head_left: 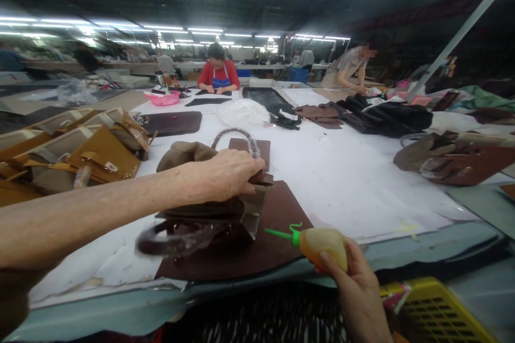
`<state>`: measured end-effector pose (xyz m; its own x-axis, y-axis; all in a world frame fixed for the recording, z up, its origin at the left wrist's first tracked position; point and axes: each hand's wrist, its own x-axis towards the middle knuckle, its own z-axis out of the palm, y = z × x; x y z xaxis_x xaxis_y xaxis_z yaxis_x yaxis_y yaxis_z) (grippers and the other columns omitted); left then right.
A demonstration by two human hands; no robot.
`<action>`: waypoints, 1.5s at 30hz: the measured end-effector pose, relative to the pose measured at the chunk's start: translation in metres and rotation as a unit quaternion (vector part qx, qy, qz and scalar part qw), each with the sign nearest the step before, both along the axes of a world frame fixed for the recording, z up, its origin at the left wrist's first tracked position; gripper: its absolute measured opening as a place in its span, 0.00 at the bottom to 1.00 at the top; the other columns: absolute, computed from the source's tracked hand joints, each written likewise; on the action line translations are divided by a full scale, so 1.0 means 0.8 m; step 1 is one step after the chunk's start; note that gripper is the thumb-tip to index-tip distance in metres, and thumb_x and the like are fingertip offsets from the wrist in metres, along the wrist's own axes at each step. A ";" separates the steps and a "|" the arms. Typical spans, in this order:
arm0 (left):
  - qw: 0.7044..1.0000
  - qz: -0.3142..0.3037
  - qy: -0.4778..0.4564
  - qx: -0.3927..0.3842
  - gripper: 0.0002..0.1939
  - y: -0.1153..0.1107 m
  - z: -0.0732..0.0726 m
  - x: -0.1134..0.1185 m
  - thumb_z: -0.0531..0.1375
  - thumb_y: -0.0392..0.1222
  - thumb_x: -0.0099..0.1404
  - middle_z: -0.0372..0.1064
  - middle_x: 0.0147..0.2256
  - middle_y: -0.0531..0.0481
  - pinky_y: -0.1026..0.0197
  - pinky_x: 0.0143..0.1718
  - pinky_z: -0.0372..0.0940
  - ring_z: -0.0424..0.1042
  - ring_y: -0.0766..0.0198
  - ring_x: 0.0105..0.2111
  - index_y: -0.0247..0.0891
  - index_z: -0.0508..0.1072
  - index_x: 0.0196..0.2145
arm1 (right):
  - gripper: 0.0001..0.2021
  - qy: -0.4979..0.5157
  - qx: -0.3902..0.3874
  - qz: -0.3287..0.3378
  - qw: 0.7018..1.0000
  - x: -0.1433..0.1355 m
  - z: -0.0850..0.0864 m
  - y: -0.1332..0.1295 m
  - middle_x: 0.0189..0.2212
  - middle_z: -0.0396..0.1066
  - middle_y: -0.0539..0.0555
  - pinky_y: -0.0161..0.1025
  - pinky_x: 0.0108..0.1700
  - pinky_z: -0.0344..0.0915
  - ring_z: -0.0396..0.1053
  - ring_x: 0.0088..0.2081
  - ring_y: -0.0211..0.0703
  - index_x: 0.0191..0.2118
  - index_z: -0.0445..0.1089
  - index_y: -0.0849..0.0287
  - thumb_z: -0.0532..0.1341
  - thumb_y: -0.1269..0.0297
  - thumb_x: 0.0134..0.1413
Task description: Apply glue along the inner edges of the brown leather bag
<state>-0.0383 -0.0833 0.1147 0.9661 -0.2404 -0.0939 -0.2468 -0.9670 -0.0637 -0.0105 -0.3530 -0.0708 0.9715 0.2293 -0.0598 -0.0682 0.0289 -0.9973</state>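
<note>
Evidently the work stood at the gluing of a dark brown handbag (209, 214), which lay on its side on a brown leather mat (277, 225) near the front edge of the white worktable (341, 171). The left hand (229, 174) reached across from nine o'clock and was closed over the bag's upper edge, fingers curled down on the flap and pinning it, with one plastic-wrapped handle (237, 136) arching up just beyond the knuckles at twelve o'clock and the other handle (169, 238) lying toward seven o'clock of the bag. The right hand (358, 289) sat low at five o'clock of the bag, wrapped round a soft yellowish glue bottle (324, 246) whose green nozzle (279, 233) pointed toward nine o'clock, its tip just short of the bag's nearest corner and above the mat; whether it touched the mat could not be told. As a judgement, the bag was being steadied and opened for adhesive, and the coming move would call for bringing the nozzle tip to the seam under the left fingers, with a light squeeze and a steady line so nothing smeared the outer leather. Tan handbags (96, 158) were stacked at ten o'clock, more brown pieces (450, 158) lay at two o'clock, a yellow crate (438, 311) stood below the table at five o'clock, and other people worked at the far end, one in a red top (219, 76).
</note>
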 end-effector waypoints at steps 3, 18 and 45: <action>0.999 0.025 -0.010 0.019 0.09 -0.003 -0.028 0.000 0.57 0.44 0.60 0.68 0.33 0.47 0.58 0.29 0.58 0.68 0.55 0.32 0.38 0.65 0.36 | 0.25 -0.005 0.004 0.013 1.000 0.006 -0.001 0.008 0.38 0.70 0.54 0.37 0.31 0.72 0.68 0.38 0.50 0.46 0.63 0.58 0.67 0.51 0.44; 0.996 0.073 -0.050 -0.008 0.08 0.028 -0.077 0.027 0.58 0.42 0.58 0.70 0.34 0.45 0.56 0.34 0.60 0.68 0.54 0.35 0.37 0.67 0.35 | 0.23 -0.088 -0.031 0.067 0.993 0.080 -0.023 0.078 0.37 0.69 0.52 0.40 0.38 0.66 0.65 0.40 0.49 0.46 0.63 0.58 0.64 0.52 0.47; 0.993 0.099 0.040 -0.048 0.08 0.006 -0.059 -0.013 0.48 0.30 0.62 0.68 0.35 0.46 0.57 0.39 0.59 0.64 0.58 0.37 0.37 0.65 0.31 | 0.23 0.016 -0.014 0.112 0.993 0.075 -0.021 0.066 0.37 0.72 0.52 0.38 0.26 0.69 0.68 0.37 0.52 0.45 0.66 0.57 0.67 0.53 0.43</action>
<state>-0.0490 -0.0782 0.0675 0.9859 -0.0579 -0.1570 -0.0516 -0.9977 0.0442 0.0495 -0.2998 -0.0878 0.8940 0.4368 -0.1003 -0.1022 -0.0193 -0.9946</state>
